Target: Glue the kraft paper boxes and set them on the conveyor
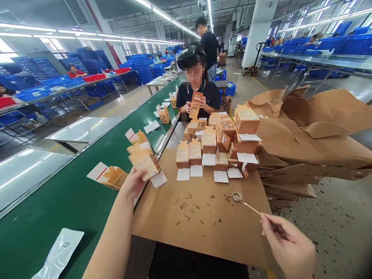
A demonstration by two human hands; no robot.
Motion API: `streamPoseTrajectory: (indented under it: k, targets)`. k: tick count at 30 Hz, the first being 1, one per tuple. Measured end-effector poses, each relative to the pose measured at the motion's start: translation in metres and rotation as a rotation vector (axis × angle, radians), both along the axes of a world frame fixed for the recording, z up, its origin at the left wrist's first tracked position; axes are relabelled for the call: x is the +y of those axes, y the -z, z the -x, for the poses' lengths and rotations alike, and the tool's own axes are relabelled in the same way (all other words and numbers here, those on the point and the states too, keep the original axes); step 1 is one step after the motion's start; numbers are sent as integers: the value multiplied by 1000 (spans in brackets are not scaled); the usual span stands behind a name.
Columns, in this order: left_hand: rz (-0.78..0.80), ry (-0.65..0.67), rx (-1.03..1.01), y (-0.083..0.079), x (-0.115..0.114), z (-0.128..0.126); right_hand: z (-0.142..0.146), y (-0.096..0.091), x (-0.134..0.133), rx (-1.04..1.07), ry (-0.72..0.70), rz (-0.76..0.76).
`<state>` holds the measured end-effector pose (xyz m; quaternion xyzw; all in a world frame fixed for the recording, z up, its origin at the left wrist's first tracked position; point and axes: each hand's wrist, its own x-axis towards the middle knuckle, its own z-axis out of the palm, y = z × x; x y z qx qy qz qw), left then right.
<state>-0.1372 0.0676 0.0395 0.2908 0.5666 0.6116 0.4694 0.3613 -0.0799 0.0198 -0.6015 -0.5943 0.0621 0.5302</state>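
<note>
My left hand [136,181] grips a small brown carton [145,162] with its white flap hanging out, at the edge between the green conveyor belt [72,197] and the cardboard-topped table [162,217]. Between the fingertips of my right hand [286,240] is a cotton swab [252,208], its white tip pointing left toward a small round dish [237,196]. Dark stains mark the cardboard left of the dish. Several more cartons [209,140] stand grouped at the table's far side, white flaps spread toward me.
Other open cartons [112,176] and a silvery pouch [62,250] lie on the belt. Across the table a person [198,83] wearing a headset holds a carton [195,105]. Stacked brown paper sacks [308,143] rise at the right. Another person [209,46] stands behind.
</note>
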Motion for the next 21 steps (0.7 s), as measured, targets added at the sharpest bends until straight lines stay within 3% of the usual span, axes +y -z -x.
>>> streamPoseTrajectory:
  k: [4,7,12,17,21]
  targets:
    - [7,95,-132,25,-74,-36,2,-3,28,-142,-50,-43]
    - [95,209,-77,41,-101,-76,5,2,38,-192,-82,-24]
    - [89,389,34,51,-95,-123,4,17,48,-258,-108,-18]
    - [70,456,49,59,-83,-133,2,21,51,-239,-119,-33]
    - [63,453,23,68,-80,-135,20,16,31,-116,-125,-76]
